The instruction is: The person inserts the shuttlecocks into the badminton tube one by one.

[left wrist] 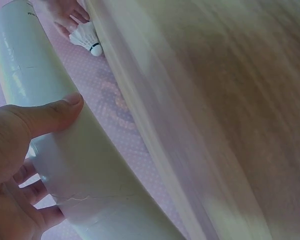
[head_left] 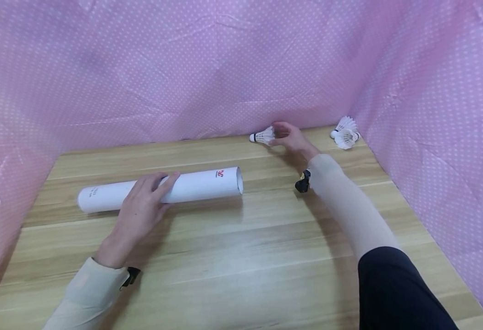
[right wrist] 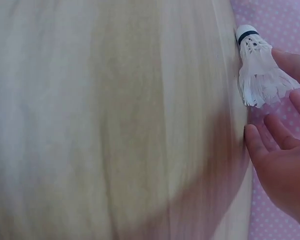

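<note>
A long white shuttlecock tube (head_left: 204, 184) slants across the left half of the table, its open end facing right. My left hand (head_left: 142, 204) grips it near the middle; the left wrist view shows the thumb (left wrist: 60, 112) across its side and the other fingers beneath. At the table's back edge lies a shuttlecock (head_left: 263, 136), its cork pointing left. Around its feather skirt (right wrist: 262, 85) my right hand (head_left: 292, 139) has its fingers spread and loosely bent. Whether the fingertips touch the feathers is hard to see.
Two more shuttlecocks (head_left: 346, 133) lie together in the back right corner of the wooden table (head_left: 233, 266). Pink dotted cloth (head_left: 224, 68) hangs along the back and both sides.
</note>
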A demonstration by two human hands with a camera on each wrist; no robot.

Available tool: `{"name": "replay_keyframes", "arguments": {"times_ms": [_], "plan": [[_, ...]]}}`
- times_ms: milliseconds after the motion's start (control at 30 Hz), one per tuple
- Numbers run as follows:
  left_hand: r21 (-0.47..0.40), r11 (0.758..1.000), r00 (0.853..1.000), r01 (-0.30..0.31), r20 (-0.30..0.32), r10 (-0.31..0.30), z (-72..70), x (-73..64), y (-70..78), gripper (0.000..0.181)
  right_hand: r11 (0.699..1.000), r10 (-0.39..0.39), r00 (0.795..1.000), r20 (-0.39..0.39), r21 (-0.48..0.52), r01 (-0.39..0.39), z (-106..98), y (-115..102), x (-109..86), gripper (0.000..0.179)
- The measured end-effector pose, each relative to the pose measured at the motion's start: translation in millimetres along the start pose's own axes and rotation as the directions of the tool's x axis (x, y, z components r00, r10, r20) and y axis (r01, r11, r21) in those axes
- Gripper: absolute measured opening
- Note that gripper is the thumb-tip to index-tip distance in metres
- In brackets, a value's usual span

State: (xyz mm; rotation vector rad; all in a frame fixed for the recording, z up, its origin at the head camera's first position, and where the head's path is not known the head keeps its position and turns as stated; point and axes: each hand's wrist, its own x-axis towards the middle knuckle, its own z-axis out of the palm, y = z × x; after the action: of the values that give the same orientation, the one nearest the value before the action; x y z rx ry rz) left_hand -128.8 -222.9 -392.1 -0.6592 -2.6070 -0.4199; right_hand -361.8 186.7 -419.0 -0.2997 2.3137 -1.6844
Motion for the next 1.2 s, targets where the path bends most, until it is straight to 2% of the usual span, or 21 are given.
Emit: {"name": "replay_keyframes", "arguments": {"times_ms": [133,400,600,700,933,1200], "plan": [[0.002,1.000,1.000,0.000,-0.003,0.000,0.5,0.1,1.0,0.090,1.000,0.006,1.000,-0.008,-0.004,-0.006,0.9,0.0,1.6,0.076],[0.010,1.000,1.000,0.009,0.010,-0.009,0.3,1.5,2.3,0.090,0.997,0.016,1.000,-0.025,0.082,-0.014,2.8,-2.1,1.7,0.074],[0.009,1.000,1.000,0.005,0.010,-0.005,-1.0,2.6,3.6,0.091,1.000,0.006,0.999,-0.050,0.009,-0.005,3.3,-4.1,-0.3,0.070],[0.006,1.000,1.000,0.003,0.006,-0.003,-1.4,2.9,4.1,0.090,1.000,-0.001,0.999,-0.047,0.007,0.001,3.5,-8.5,-3.2,0.068],[-0.002,1.000,1.000,0.003,0.007,-0.003,-2.5,3.2,5.2,0.089,0.999,-0.025,0.996,-0.087,-0.041,0.022,5.7,-1.7,-4.3,0.062],[-0.014,1.000,1.000,0.005,-0.007,-0.005,-3.2,2.3,5.1,0.090,0.995,-0.020,0.996,-0.083,-0.096,0.012,6.6,-1.2,-12.1,0.058]]}}
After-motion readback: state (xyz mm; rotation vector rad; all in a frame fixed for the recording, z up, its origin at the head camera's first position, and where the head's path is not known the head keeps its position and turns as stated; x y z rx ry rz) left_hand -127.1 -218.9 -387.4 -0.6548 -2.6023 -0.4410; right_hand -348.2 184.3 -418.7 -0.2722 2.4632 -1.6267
